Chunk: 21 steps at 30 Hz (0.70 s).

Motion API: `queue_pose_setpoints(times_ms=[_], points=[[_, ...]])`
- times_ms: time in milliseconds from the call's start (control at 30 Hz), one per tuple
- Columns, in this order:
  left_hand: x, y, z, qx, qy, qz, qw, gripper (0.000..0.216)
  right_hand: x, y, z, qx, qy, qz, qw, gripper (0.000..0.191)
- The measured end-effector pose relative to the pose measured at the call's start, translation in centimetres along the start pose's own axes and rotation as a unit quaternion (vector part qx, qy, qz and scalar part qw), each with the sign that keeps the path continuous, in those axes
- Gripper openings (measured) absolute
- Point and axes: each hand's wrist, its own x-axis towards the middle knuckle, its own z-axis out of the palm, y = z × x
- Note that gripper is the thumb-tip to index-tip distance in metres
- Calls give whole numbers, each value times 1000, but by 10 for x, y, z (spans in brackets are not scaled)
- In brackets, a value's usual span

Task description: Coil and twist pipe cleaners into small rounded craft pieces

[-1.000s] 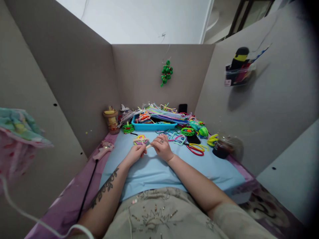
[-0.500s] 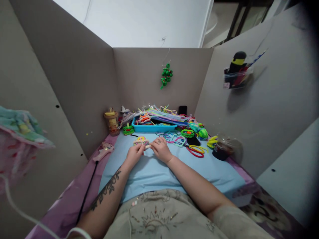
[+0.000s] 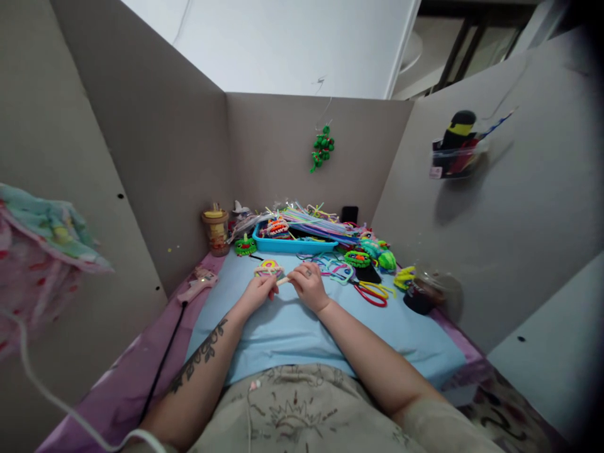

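Between my two hands runs a short pale strip (image 3: 284,280), pinched at its left end by my left hand (image 3: 258,292). The fingers of my right hand (image 3: 309,287) close on the strip's other end. Whether it is cord or something stiffer is too small to tell. Just behind the left fingers lies a round pink, yellow and multicoloured woven piece (image 3: 268,267). To the right of my right hand are loose pastel cords (image 3: 337,269) and scissors with red handles (image 3: 372,294).
A blue tray (image 3: 297,245) heaped with colourful strips (image 3: 316,225) stands at the back. A tan-lidded cup (image 3: 217,234) is on the left, a dark-based jar (image 3: 419,297) on the right. A pink glue gun (image 3: 198,287) lies at left. Grey panels enclose the table.
The camera view has tilted slightly, shifting the scene a little right and down. Both hands keep hold of the pale strip, which shows slightly more between them.
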Motion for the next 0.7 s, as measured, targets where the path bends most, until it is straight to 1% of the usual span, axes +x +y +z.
queue_pose_setpoints(times_ms=[100,267,467,567,700], points=[[0,4,0,-32,-9,-10,999,52,0,1,0,-2,-3,5,1000,14],[-3,12,1,-69,-14,-46,996,44,-1,2,2,-28,-17,13,999,13],[-4,14,1,-82,-7,-67,994,40,1,1,2,-3,13,10,1000,15],[-4,13,1,-75,-1,-64,995,38,1,0,2,4,21,7,1000,17],[-4,11,0,-46,13,-31,998,37,1,-1,3,6,11,11,1000,18]])
